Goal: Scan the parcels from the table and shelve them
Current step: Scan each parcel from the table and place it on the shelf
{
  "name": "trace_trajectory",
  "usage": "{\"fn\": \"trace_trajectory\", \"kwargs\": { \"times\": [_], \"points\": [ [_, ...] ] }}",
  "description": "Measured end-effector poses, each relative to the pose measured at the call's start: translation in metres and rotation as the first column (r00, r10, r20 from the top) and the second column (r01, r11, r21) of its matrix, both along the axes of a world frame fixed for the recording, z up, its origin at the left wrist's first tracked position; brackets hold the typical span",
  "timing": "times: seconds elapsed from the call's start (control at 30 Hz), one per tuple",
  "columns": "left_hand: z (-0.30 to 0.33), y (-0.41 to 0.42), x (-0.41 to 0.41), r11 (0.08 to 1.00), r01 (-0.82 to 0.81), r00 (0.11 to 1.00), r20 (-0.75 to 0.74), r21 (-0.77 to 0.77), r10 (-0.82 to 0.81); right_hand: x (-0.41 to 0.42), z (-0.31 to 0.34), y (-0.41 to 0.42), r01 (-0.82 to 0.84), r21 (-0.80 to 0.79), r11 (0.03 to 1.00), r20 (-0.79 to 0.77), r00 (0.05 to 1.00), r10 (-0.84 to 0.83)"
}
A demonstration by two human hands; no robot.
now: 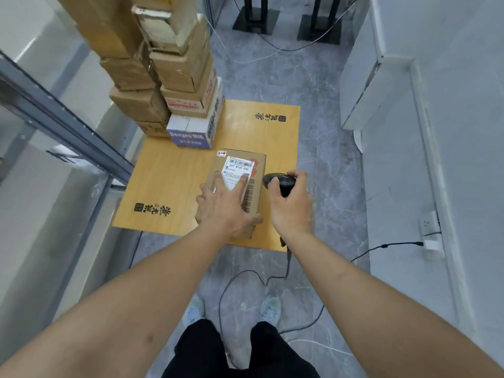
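Resting flat-fingered on the parcel (240,184) labelled "507 N705 040", the left hand (226,205) steadies it; the right hand (291,205) clutches what looks like a scanner (278,181).

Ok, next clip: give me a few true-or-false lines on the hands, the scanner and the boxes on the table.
1. The left hand lies on the labelled parcel. True.
2. The right hand holds nothing. False: it grips a black scanner.
3. The parcel's barcode label faces up. True.
4. The parcel sits on top of the stack of boxes. False: it lies on the yellow table, apart from the stack.
5. The scanner is cordless. False: a cable hangs from it.
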State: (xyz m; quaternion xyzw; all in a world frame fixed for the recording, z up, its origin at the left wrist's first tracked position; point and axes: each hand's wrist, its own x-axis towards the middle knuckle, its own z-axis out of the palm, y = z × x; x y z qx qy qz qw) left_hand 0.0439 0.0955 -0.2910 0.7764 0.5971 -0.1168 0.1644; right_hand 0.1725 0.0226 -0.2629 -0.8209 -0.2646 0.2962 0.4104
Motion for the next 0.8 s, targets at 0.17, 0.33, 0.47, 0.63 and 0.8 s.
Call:
{"fn": "trace_trajectory", "kwargs": {
  "times": [0.17, 0.33, 0.47, 0.63, 0.8],
  "points": [
    [-0.013, -0.023, -0.046, 1.000, -0.003, 1.000, -0.025, 0.006, 0.004, -0.043, -0.005, -0.010, -0.030, -0.007, 1.000, -0.010, 0.999, 0.030],
    [-0.035, -0.030, -0.075, 1.000, 0.018, 1.000, 0.000, 0.006, -0.018, -0.073, -0.015, -0.014, 0.000, -0.016, 1.000, -0.003, 1.000, 0.000],
    [-0.039, -0.028, -0.089, 1.000, 0.008, 0.991, 0.137, -0.009, -0.006, -0.087, -0.019, -0.015, 0.036, -0.019, 0.999, 0.017, 0.999, -0.036],
    [-0.043, -0.017, -0.123, 0.989, -0.150, 0.877, 0.460, -0.015, 0.140, -0.101, -0.016, -0.011, 0.031, -0.009, 0.999, 0.022, 0.999, -0.031],
    [-0.053, -0.010, -0.147, 0.881, -0.343, 0.645, 0.600, -0.327, 0.474, -0.114, -0.013, -0.007, 0.025, 0.003, 1.000, 0.020, 0.999, -0.025]
  ]
}}
